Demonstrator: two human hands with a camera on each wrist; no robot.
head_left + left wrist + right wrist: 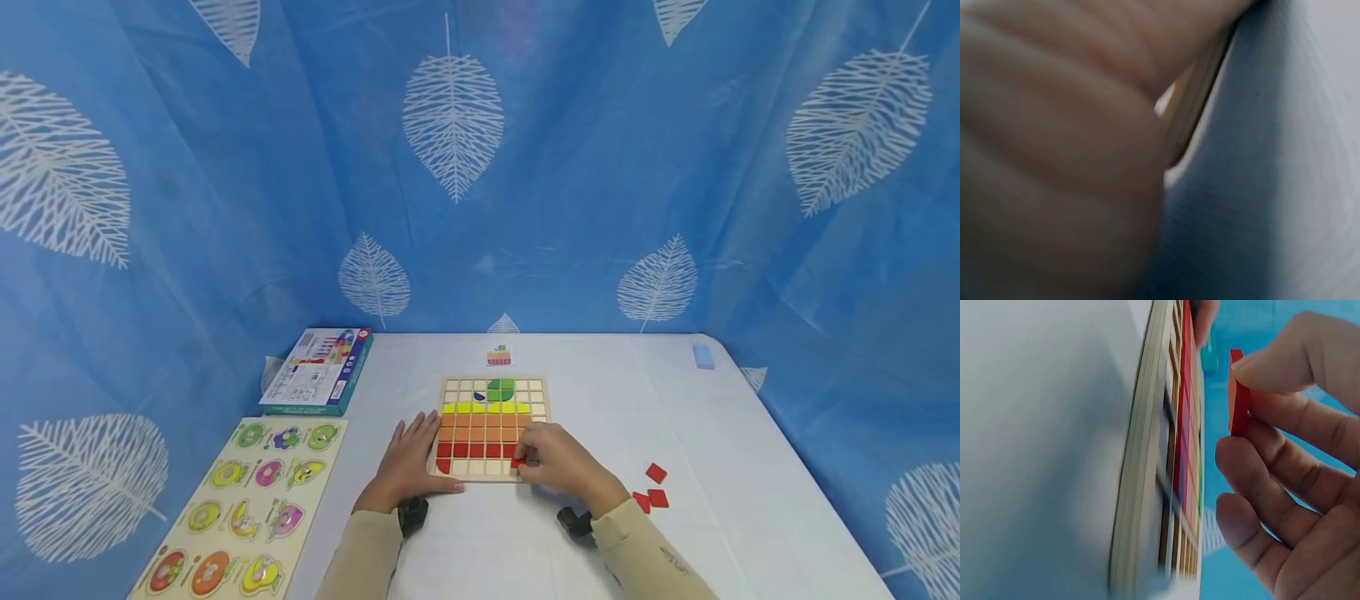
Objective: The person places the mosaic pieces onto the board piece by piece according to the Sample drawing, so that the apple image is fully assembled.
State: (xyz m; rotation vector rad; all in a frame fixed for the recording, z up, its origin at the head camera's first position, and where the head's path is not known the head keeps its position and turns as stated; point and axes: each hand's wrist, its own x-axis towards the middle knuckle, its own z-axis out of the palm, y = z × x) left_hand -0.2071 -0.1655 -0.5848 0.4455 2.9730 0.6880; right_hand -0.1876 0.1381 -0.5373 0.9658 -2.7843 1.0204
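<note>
A wooden grid board lies on the table, with a red row, orange rows, a yellow wavy row and a green and blue pattern in its cells. A rounded red piece sits in its front left corner. My left hand rests along the board's left side, fingers extended and thumb by the front edge; its wrist view is mostly blurred palm. Between thumb and fingers my right hand pinches a red tile. In the head view this tile appears over the front right part of the board.
Loose red tiles lie to the right near my right wrist. A picture card is behind the board. To the left are a boxed game and a fruit puzzle board. A blue block stands at the back right.
</note>
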